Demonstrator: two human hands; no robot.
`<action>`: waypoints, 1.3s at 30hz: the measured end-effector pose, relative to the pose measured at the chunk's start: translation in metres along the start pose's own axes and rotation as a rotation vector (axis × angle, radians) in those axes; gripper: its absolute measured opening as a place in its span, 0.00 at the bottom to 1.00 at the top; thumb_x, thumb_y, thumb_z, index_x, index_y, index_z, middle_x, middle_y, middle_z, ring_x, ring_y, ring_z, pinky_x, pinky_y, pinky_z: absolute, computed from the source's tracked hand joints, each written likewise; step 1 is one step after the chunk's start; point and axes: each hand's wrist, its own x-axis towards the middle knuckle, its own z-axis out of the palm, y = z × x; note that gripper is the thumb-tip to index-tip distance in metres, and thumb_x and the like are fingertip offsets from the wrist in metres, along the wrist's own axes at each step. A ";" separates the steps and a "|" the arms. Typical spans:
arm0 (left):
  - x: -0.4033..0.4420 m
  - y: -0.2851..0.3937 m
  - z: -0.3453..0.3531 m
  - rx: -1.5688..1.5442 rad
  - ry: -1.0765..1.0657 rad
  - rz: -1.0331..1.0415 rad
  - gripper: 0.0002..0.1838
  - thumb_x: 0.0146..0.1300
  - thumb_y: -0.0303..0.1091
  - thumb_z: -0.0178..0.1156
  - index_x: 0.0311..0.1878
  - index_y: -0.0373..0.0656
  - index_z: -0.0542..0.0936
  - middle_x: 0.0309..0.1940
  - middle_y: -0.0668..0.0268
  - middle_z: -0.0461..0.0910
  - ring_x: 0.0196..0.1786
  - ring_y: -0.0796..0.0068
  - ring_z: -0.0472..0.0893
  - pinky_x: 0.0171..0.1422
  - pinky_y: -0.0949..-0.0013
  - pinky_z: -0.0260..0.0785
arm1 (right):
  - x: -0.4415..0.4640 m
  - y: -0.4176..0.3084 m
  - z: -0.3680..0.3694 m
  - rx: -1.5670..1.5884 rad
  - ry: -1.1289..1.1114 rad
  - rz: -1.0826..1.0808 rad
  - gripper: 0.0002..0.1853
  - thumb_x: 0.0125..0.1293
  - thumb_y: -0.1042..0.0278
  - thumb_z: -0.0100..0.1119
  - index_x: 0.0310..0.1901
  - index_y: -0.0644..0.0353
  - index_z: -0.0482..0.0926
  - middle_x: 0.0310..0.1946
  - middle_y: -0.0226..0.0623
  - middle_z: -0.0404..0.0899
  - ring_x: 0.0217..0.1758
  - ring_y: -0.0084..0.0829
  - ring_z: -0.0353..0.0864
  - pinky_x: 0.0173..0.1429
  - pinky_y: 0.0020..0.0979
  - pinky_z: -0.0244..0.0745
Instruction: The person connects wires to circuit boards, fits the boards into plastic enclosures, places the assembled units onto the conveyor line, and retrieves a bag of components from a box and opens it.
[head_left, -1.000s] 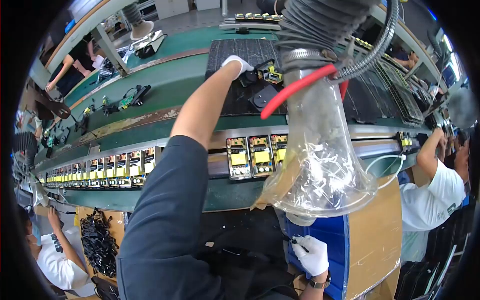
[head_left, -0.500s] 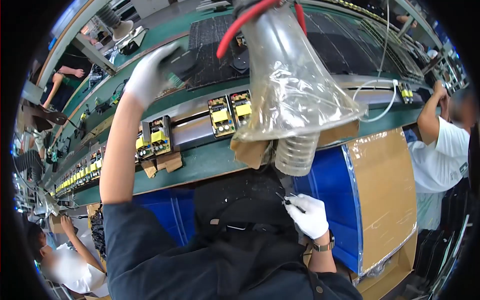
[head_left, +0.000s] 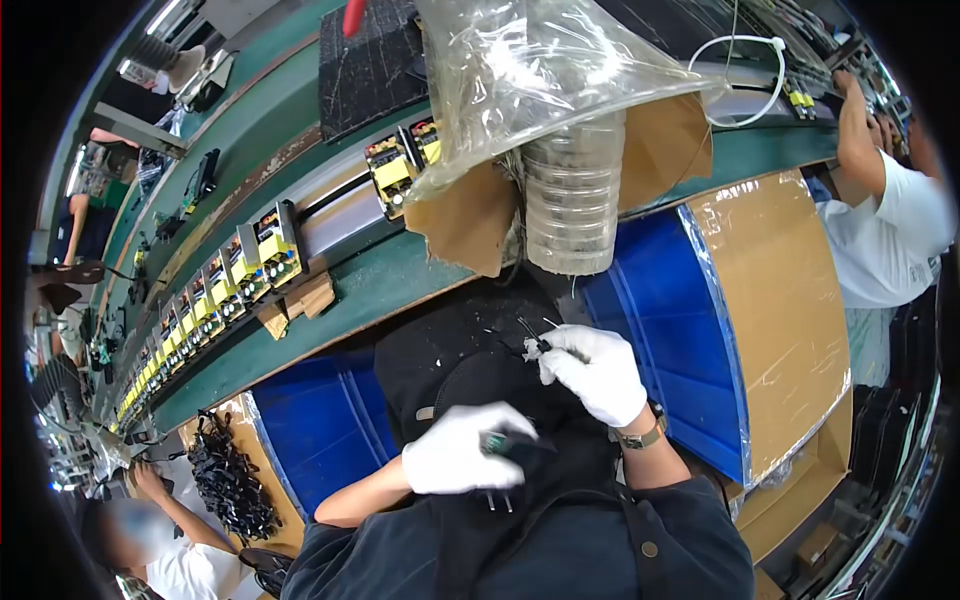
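Observation:
My left hand [head_left: 455, 452], in a white glove, is closed around a dark piece with a green circuit-board edge [head_left: 494, 443] over my lap. Two metal prongs stick out below that hand; whether they belong to the same piece is unclear. At the right, my gloved right hand [head_left: 597, 375] pinches a thin black cable end [head_left: 541, 344] with slim bare tips pointing up and left. The two hands are apart, the right one higher. Beneath them lies dark cloth [head_left: 450, 350] over my lap.
A green bench [head_left: 375, 290] carries a rail with a row of circuit boards [head_left: 215, 285]. Above it hangs a clear plastic hood [head_left: 540, 75] with a ribbed hose [head_left: 570, 200]. Blue bins [head_left: 660, 330] flank my lap. Black cables [head_left: 230, 480] lie at left. Co-workers sit on both sides.
My left hand has come down from above the bench to my lap, still holding the dark piece. My right hand has moved slightly up and left. The view has shifted downward.

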 end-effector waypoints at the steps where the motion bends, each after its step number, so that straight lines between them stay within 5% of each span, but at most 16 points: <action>1: 0.000 -0.001 -0.001 -0.002 -0.008 -0.002 0.19 0.62 0.34 0.62 0.53 0.37 0.73 0.39 0.61 0.79 0.41 0.68 0.79 0.50 0.69 0.71 | -0.001 -0.002 -0.001 0.002 0.005 0.006 0.07 0.62 0.72 0.59 0.39 0.63 0.83 0.28 0.32 0.81 0.29 0.21 0.80 0.34 0.23 0.72; 4: 0.002 -0.004 -0.011 -0.067 -0.278 0.119 0.27 0.58 0.35 0.69 0.58 0.36 0.73 0.49 0.58 0.77 0.50 0.61 0.79 0.57 0.64 0.70 | -0.005 -0.005 -0.004 0.089 -0.014 -0.003 0.08 0.61 0.71 0.58 0.38 0.66 0.82 0.25 0.33 0.81 0.30 0.22 0.81 0.36 0.23 0.73; 9: -0.006 0.006 -0.039 -0.015 -0.433 0.127 0.25 0.60 0.35 0.68 0.58 0.36 0.74 0.53 0.58 0.75 0.48 0.58 0.80 0.55 0.64 0.71 | -0.012 0.007 -0.001 0.208 0.076 -0.078 0.07 0.58 0.73 0.59 0.36 0.66 0.83 0.26 0.34 0.82 0.30 0.23 0.82 0.37 0.23 0.74; 13: -0.005 0.024 -0.050 0.110 -0.428 0.206 0.24 0.60 0.34 0.68 0.58 0.37 0.75 0.50 0.54 0.77 0.47 0.53 0.80 0.54 0.62 0.72 | -0.011 -0.003 -0.010 -0.107 -0.038 -0.103 0.05 0.57 0.76 0.62 0.34 0.65 0.83 0.27 0.36 0.82 0.31 0.26 0.82 0.38 0.23 0.75; 20: 0.003 0.021 -0.053 0.194 0.265 0.554 0.23 0.58 0.41 0.67 0.54 0.40 0.79 0.48 0.52 0.80 0.47 0.52 0.79 0.55 0.61 0.71 | -0.006 -0.008 -0.007 -0.182 0.295 -0.448 0.07 0.53 0.77 0.67 0.35 0.66 0.84 0.26 0.38 0.80 0.29 0.29 0.80 0.33 0.25 0.73; 25: -0.003 0.009 -0.046 0.374 0.371 0.727 0.25 0.58 0.45 0.65 0.53 0.37 0.79 0.45 0.52 0.81 0.49 0.55 0.79 0.55 0.62 0.70 | -0.003 -0.007 -0.007 -0.182 0.297 -0.423 0.11 0.49 0.76 0.71 0.36 0.65 0.84 0.26 0.38 0.80 0.26 0.28 0.78 0.30 0.24 0.70; 28: -0.005 0.016 -0.027 0.033 0.655 0.363 0.27 0.66 0.48 0.57 0.57 0.33 0.75 0.42 0.54 0.81 0.45 0.61 0.80 0.50 0.65 0.72 | -0.003 -0.006 -0.004 -0.257 0.310 -0.515 0.13 0.47 0.76 0.73 0.37 0.64 0.84 0.25 0.37 0.79 0.24 0.27 0.77 0.29 0.23 0.69; 33: 0.014 -0.001 -0.020 -0.667 0.729 0.148 0.31 0.72 0.52 0.47 0.63 0.31 0.68 0.35 0.57 0.79 0.30 0.66 0.79 0.36 0.68 0.71 | -0.003 -0.017 0.003 -0.447 0.337 -0.567 0.12 0.49 0.74 0.70 0.38 0.59 0.86 0.26 0.35 0.78 0.22 0.32 0.77 0.26 0.28 0.71; 36: 0.021 -0.011 -0.017 -1.323 0.279 0.085 0.31 0.74 0.54 0.41 0.59 0.31 0.68 0.26 0.59 0.72 0.16 0.69 0.68 0.23 0.70 0.61 | 0.000 -0.020 0.008 -0.614 0.394 -0.656 0.13 0.46 0.75 0.73 0.36 0.58 0.85 0.21 0.33 0.77 0.20 0.31 0.75 0.25 0.27 0.68; 39: 0.031 -0.011 -0.007 -1.398 0.247 0.086 0.33 0.74 0.56 0.38 0.69 0.37 0.58 0.22 0.65 0.67 0.13 0.72 0.63 0.21 0.70 0.55 | 0.000 -0.024 0.011 -0.655 0.363 -0.644 0.13 0.45 0.74 0.74 0.36 0.56 0.86 0.21 0.33 0.77 0.20 0.32 0.75 0.24 0.29 0.68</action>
